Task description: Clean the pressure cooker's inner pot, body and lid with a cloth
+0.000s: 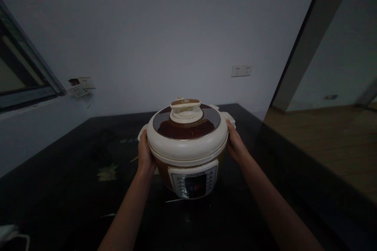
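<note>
An electric pressure cooker (188,147) with a cream and dark brown lid is in the middle of the view, over a black tabletop. Its lid knob (185,106) points up, and the lid sits closed on the body. On the front is a control panel (194,184) with a dark display and rows of buttons. My left hand (145,153) is closed around the side handle on the left. Gripping the opposite handle is my right hand (234,141), its fingers partly hidden behind the rim. Whether the base touches the table I cannot tell.
The black table (88,153) reaches back to a pale wall (165,47). A double socket (241,71) is on that wall; another, damaged-looking socket (82,86) is near the window (23,62). A white object with a cable (14,235) lies at the lower left.
</note>
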Demonstrator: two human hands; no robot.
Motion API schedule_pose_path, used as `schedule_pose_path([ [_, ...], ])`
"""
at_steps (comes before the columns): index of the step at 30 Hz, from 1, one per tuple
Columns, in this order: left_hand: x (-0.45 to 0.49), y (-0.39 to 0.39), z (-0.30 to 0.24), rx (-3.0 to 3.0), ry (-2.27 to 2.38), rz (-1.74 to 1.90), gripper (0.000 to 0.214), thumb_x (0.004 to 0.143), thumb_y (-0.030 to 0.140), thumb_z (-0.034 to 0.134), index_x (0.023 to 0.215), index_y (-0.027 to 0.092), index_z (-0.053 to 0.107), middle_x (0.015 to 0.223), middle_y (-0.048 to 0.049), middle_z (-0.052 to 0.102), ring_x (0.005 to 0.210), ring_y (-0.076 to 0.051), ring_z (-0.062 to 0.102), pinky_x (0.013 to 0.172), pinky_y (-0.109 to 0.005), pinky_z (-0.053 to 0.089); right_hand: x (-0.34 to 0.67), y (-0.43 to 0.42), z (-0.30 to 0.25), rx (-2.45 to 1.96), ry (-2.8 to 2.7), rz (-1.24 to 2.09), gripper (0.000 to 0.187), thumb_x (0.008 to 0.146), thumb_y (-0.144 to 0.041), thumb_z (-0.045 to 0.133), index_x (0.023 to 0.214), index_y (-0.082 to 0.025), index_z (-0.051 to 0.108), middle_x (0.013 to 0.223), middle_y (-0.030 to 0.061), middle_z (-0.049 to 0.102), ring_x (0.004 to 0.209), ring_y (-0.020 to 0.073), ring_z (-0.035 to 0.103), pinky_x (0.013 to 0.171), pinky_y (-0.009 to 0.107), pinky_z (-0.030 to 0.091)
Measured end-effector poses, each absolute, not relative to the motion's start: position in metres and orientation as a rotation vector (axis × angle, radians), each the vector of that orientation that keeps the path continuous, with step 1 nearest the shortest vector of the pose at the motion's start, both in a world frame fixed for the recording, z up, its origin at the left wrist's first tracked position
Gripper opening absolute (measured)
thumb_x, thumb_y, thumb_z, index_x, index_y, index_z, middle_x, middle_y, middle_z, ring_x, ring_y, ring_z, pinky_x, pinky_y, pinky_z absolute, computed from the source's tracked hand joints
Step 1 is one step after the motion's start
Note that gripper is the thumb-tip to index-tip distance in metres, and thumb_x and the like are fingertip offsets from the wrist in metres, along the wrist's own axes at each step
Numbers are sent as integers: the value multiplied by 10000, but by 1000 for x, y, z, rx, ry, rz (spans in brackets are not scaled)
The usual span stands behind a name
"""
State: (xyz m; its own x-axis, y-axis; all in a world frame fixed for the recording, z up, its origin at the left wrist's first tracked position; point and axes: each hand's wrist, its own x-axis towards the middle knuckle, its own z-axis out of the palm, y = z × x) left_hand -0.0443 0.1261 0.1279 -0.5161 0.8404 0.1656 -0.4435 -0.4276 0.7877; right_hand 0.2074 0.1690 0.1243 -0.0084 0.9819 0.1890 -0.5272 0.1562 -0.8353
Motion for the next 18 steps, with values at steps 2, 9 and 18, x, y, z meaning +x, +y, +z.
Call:
schedule_pose_path([
  [2,-43,124,129,702,905,2004,284,771,432,596,902,201,697,848,7,729,866,-192,659,845,-306,494,209,170,122,-642,-916,1326,519,753,-566,676,1151,-236,632,1239,14,642,1225,222,537,1088,355,391],
  [9,-46,120,131,714,932,1933,296,785,453,608,939,223,713,962,-25,744,992,-230,658,904,-335,494,210,173,116,-678,-945,1312,603,709,-660,674,1134,-234,640,1222,39,651,1236,224,527,1066,362,412],
  [18,-104,74,122,819,1183,1863,424,760,585,631,1068,296,665,1334,-69,586,1377,-258,373,1103,-425,306,257,106,106,-1018,-989,1030,557,747,-707,588,1106,-288,654,1367,58,538,1331,269,411,1107,488,318],
])
